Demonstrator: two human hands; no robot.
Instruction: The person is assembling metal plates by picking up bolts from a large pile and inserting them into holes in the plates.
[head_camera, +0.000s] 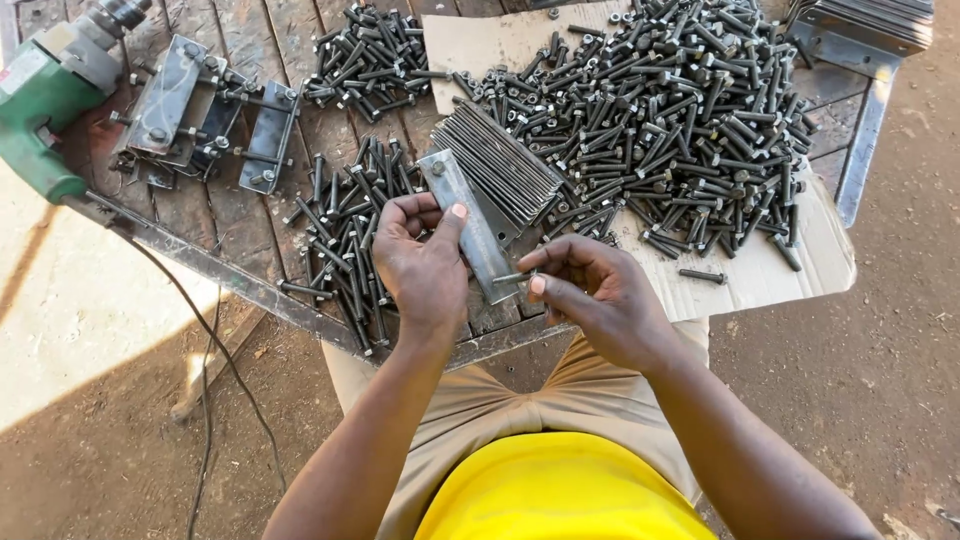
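We held a flat grey steel strip (468, 222) in our left hand (422, 268), fingers closed round it above the wooden table (245, 225). Our right hand (590, 290) pinched a dark bolt (512, 277) at the strip's lower end; seating it called for lining up with a hole, we judged.

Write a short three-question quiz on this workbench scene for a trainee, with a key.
1. True or false: the left hand holds a flat metal plate.
2. What does the right hand pinch? A) a bolt B) a washer C) a cable
3. Fill in: the big pile of bolts lies on a sheet of ____.

Key
1. True; the plate slants up from the fingers.
2. A; its tip points at the plate's lower end.
3. Cardboard, spread over the wooden table, with a green power drill at the far left.
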